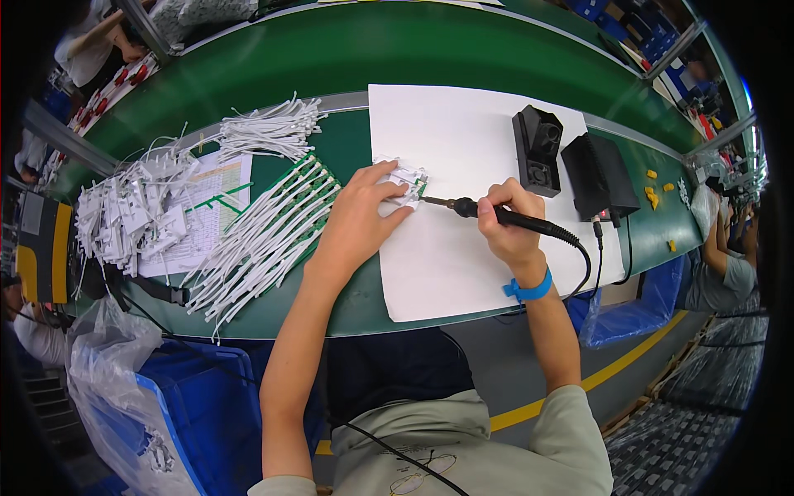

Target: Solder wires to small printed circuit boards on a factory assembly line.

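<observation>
- Left grip (pixel 360 211) — fingers holding a white piece (pixel 405 176) on the white sheet (pixel 463 273) atop the counter (pixel 351 132).
- Right grip (pixel 509 227) — wrapped round a soldering iron (pixel 466 207), tip right by the piece.

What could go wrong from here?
Judging by this view, three things might:
The left fingers hold the small white piece very near the tip of the soldering iron; if it is hot, a slip could burn them.
A stray touch might scorch the white sheet underneath.
The iron's black cord loops near the right wrist and could snag.
</observation>
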`<state>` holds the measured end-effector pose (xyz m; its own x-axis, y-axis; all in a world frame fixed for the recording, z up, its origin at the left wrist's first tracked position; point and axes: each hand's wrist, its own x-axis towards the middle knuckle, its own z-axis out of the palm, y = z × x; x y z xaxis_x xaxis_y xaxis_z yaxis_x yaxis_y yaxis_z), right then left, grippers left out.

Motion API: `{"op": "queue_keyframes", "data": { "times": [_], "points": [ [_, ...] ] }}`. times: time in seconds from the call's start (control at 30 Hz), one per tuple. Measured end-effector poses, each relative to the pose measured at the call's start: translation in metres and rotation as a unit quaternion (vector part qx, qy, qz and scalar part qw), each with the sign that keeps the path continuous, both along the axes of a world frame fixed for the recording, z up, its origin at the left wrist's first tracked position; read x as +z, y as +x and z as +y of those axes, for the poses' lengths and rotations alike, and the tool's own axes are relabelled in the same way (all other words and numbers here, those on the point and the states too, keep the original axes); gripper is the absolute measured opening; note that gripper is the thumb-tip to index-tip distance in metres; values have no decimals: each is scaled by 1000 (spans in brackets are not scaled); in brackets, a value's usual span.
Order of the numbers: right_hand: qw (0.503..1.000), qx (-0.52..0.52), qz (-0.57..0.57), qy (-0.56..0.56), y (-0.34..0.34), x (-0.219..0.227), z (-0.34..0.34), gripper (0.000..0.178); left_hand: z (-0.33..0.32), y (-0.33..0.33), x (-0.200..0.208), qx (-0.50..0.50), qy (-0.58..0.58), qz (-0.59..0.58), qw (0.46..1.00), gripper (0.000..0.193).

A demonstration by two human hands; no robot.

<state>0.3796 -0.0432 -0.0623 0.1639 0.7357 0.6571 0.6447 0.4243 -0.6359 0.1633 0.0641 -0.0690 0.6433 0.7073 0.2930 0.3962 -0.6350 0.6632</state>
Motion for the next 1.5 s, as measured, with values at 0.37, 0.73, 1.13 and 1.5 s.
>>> {"op": "queue_keyframes", "data": {
  "times": [0.37,0.73,1.13,1.5],
  "points": [
    [999,-3,-48,1,-1,0,-6,18,0,1,-1,8,5,16,1000,30],
    [990,-84,13,113,9,-5,-1,17,-3,5,1,14,19,18,1000,29],
    [999,-22,38,15,0,-2,-2,19,3,1,-2,-14,1,1,1000,29],
    [1000,-8,16,22,0,-1,-1,19,5,1,-1,-14,-1,4,1000,30]
  ]
}}
